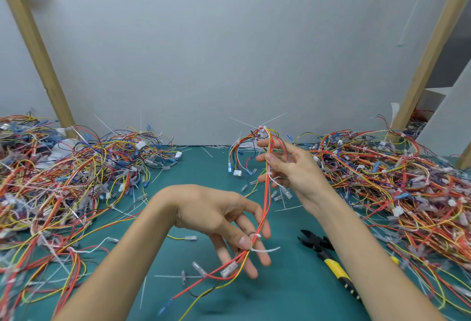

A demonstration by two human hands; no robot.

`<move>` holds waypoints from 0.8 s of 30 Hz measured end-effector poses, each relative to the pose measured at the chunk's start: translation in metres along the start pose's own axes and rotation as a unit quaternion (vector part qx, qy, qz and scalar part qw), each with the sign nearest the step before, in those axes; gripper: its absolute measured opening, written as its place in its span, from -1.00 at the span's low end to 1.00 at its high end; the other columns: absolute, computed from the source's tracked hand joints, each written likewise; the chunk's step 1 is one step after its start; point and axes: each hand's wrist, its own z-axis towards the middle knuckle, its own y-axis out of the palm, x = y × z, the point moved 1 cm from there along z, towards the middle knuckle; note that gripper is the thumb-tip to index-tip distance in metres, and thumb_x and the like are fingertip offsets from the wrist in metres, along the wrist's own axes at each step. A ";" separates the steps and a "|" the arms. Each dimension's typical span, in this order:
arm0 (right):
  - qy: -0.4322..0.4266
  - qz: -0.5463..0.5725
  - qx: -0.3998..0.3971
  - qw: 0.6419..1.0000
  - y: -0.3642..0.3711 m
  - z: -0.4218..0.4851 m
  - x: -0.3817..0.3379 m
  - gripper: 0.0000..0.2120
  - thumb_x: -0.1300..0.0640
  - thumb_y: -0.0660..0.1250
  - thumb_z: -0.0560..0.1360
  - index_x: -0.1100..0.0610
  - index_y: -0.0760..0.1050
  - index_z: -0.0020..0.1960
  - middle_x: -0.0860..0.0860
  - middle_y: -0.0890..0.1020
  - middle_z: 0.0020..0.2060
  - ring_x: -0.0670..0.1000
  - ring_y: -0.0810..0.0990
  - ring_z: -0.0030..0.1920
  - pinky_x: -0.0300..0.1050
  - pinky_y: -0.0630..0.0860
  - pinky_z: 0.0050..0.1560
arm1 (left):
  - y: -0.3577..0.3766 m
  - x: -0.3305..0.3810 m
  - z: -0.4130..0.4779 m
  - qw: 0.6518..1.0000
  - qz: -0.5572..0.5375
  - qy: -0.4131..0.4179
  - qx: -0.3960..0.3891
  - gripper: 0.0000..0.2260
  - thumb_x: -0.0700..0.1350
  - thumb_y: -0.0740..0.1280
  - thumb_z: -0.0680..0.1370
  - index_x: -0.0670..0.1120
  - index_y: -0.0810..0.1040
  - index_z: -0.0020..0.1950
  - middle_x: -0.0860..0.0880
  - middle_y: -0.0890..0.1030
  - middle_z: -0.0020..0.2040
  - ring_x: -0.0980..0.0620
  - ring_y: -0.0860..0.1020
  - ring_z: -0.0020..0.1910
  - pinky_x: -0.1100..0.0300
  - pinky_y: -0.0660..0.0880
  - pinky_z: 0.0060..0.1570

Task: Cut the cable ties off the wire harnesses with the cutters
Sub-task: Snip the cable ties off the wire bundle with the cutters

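I hold one wire harness (265, 198) of red, yellow and orange wires stretched between both hands above the green mat. My left hand (224, 221) pinches its lower part between thumb and fingers, right by a white cable tie (265, 249) whose tail sticks out to the right. My right hand (285, 167) grips the upper part, where another white tie (262, 127) juts up. The cutters (328, 257), black jaws with yellow and black handles, lie on the mat under my right forearm, in neither hand.
A large heap of harnesses (63, 180) covers the mat on the left and another heap (407, 180) on the right. Cut white tie scraps (175, 276) and loose terminals lie on the green mat (204, 167). A white wall and wooden posts (38, 48) stand behind.
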 end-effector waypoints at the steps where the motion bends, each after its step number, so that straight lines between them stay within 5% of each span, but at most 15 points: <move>1: 0.000 0.000 0.000 1.000 0.000 0.000 0.000 -0.76 0.24 0.29 0.59 -0.06 0.60 0.09 -0.04 0.70 -0.13 0.05 0.69 -0.32 -0.28 0.46 -0.40 | 0.001 0.001 0.000 1.000 -0.006 0.004 -0.007 -0.81 -0.28 0.20 0.64 -0.14 0.36 0.24 -0.30 0.52 0.30 -0.33 0.54 0.20 0.16 0.63 -0.09; 24: -0.016 -0.001 0.008 1.000 -0.005 -0.002 -0.011 -0.76 0.22 0.30 0.59 -0.10 0.62 0.03 -0.07 0.69 -0.15 0.04 0.69 -0.30 -0.33 0.44 -0.42 | -0.007 -0.002 -0.008 0.999 -0.014 0.015 0.040 -0.78 -0.31 0.21 0.63 -0.20 0.31 0.26 -0.18 0.57 0.27 -0.35 0.59 0.14 0.15 0.63 -0.14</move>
